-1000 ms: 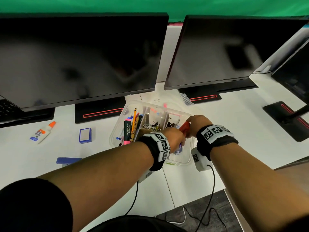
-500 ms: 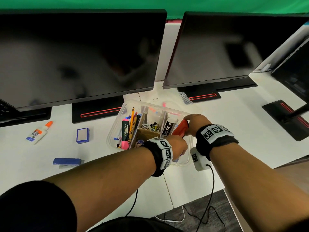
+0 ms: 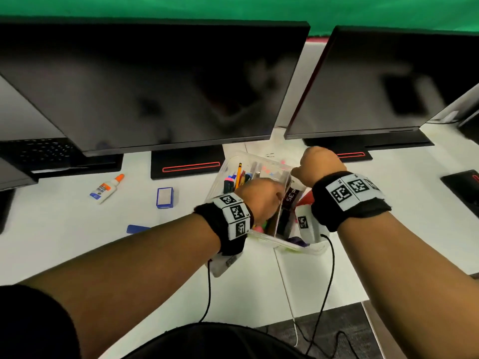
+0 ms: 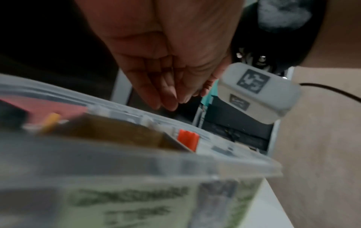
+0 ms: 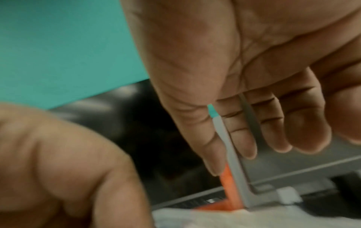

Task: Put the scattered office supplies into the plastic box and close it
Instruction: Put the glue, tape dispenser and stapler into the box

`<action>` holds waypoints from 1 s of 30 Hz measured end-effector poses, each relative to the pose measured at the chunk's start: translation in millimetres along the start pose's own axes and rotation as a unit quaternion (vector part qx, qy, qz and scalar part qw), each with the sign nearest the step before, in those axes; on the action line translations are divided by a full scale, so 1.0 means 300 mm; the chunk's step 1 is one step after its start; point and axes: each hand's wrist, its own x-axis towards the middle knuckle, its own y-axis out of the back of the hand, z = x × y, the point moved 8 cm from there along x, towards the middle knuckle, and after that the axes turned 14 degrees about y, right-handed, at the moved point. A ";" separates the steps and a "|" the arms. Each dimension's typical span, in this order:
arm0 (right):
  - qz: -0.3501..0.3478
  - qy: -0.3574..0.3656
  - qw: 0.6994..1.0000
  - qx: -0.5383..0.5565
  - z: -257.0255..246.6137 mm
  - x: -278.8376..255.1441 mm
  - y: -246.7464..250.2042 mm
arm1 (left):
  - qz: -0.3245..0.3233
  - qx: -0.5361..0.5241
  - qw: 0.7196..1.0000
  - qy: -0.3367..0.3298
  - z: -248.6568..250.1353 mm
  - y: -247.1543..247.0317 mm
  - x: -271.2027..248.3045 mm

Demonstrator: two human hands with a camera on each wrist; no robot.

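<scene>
The clear plastic box [image 3: 285, 246] sits mid-desk holding pens [image 3: 234, 180], a black carton [image 3: 293, 196] and an orange-red piece [image 3: 307, 200]. My left hand [image 3: 261, 198] hovers over its middle; in the left wrist view its fingers [image 4: 170, 101] point down, straight and together, holding nothing above the rim [image 4: 136, 155]. My right hand [image 3: 318, 164] is at the far right corner. Its thumb and forefinger [image 5: 232, 160] pinch a thin grey-clear plastic edge [image 5: 220, 123] with an orange piece [image 5: 228, 182] against it. Whether that edge is wall, divider or lid I cannot tell.
On the desk left of the box lie a glue bottle [image 3: 107, 188], a small blue case [image 3: 164, 197] and a flat blue item [image 3: 137, 228], partly behind my left arm. Two dark monitors [image 3: 160, 86] [image 3: 383, 84] stand behind, with a keyboard [image 3: 39, 151] at the far left. Cables [image 3: 207, 294] hang off the front edge.
My right hand moved from the box's near right side to its far right corner. The orange-red piece now lies under my right wrist. The left hand shifted further over the box.
</scene>
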 end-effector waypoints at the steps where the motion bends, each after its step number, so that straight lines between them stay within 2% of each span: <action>1: 0.001 0.022 1.000 -0.003 -0.066 0.016 0.015 | 0.031 -0.012 0.999 0.014 -0.068 0.056 -0.014; 4: -0.001 0.085 0.996 0.018 -0.284 0.037 0.020 | 0.079 -0.001 0.993 0.090 -0.336 0.174 -0.053; 8: -0.014 0.154 0.985 0.082 -0.605 0.034 -0.050 | 0.031 0.065 0.970 0.233 -0.760 0.221 -0.158; 13: -0.104 0.225 0.967 0.054 -0.933 0.024 -0.238 | -0.011 0.084 0.949 0.303 -1.088 0.219 -0.304; 17: -0.178 0.267 0.946 0.040 -1.054 -0.027 -0.396 | -0.022 0.090 0.938 0.334 -1.234 0.213 -0.367; 20: -0.219 0.270 0.933 0.096 -1.083 -0.081 -0.507 | -0.015 0.090 0.935 0.342 -1.306 0.222 -0.380; 23: -0.218 0.277 0.928 0.117 -1.102 -0.106 -0.578 | -0.011 0.085 0.937 0.338 -1.359 0.238 -0.358; 30: -0.168 0.264 0.937 0.152 -1.081 -0.131 -0.637 | 0.014 0.079 0.949 0.306 -1.376 0.251 -0.256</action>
